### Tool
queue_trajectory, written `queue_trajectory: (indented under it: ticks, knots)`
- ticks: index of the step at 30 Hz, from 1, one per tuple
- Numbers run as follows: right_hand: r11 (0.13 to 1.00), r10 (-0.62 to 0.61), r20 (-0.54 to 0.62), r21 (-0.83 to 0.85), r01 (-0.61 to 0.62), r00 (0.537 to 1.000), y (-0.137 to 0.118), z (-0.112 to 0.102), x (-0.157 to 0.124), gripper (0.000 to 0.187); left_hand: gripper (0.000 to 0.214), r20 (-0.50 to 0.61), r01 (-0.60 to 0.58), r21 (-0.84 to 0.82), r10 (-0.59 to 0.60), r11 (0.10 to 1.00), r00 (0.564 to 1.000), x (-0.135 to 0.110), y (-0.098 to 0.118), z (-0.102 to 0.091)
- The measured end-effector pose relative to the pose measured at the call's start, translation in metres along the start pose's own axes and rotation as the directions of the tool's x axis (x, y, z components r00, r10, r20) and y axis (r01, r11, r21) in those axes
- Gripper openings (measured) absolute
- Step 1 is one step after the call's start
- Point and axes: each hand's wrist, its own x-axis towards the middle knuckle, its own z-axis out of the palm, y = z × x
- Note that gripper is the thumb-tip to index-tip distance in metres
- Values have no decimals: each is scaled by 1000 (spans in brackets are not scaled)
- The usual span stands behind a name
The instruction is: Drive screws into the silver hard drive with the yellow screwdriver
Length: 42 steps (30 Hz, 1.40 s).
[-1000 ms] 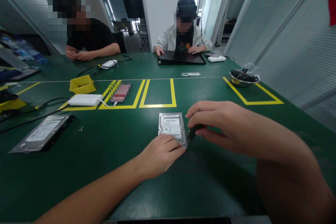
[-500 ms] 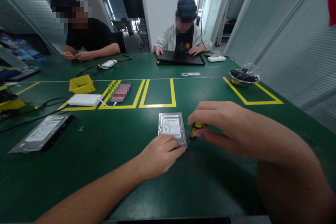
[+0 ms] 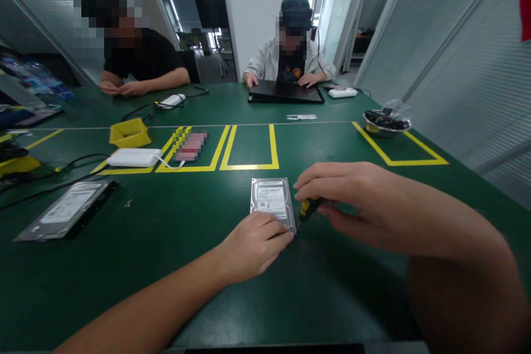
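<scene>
A silver hard drive [image 3: 270, 193] with a white label lies flat on the green table. My left hand [image 3: 258, 244] is closed over its near end, covering part of it. My right hand [image 3: 344, 193] grips a small yellow and black screwdriver [image 3: 307, 209] between thumb and fingers. The screwdriver tilts down to the left, its thin tip at the drive's near right corner; the exact contact point is too small to make out. To the left lies a second hard drive [image 3: 66, 210], and a few tiny screws [image 3: 128, 203] rest beside it.
Yellow tape [image 3: 249, 167] marks areas across the green table [image 3: 199, 310]. At left are a white power bank [image 3: 135, 157], a pink phone [image 3: 191, 146] and a yellow bin [image 3: 130, 133]. A metal bowl [image 3: 386, 125] stands at right. Two people sit opposite, one holding a black panel [image 3: 286, 91].
The fingers of my right hand have shifted around the screwdriver handle, which now leans more to the right. My left hand and the hard drive have stayed put.
</scene>
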Motion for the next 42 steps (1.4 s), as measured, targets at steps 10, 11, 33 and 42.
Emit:
queue_trajectory:
  ticks: [10, 11, 33, 42]
  knots:
    - [996, 64, 9, -60, -63, 998, 0, 3, 4, 8, 27, -12, 4, 3, -4, 1000, 1000, 3, 3, 0]
    - [997, 60, 13, -50, -59, 998, 0, 3, 4, 9, 27, -14, 6, 4, -6, 1000, 1000, 3, 3, 0]
    - [989, 103, -10, -108, -103, 995, 4, 9, 5, 9, 28, 18, 11, -5, -11, 1000, 1000, 3, 3, -2]
    - [998, 50, 16, -44, -49, 999, 7, 6, 4, 6, 28, 8, 7, -2, -7, 1000, 1000, 2, 3, -1]
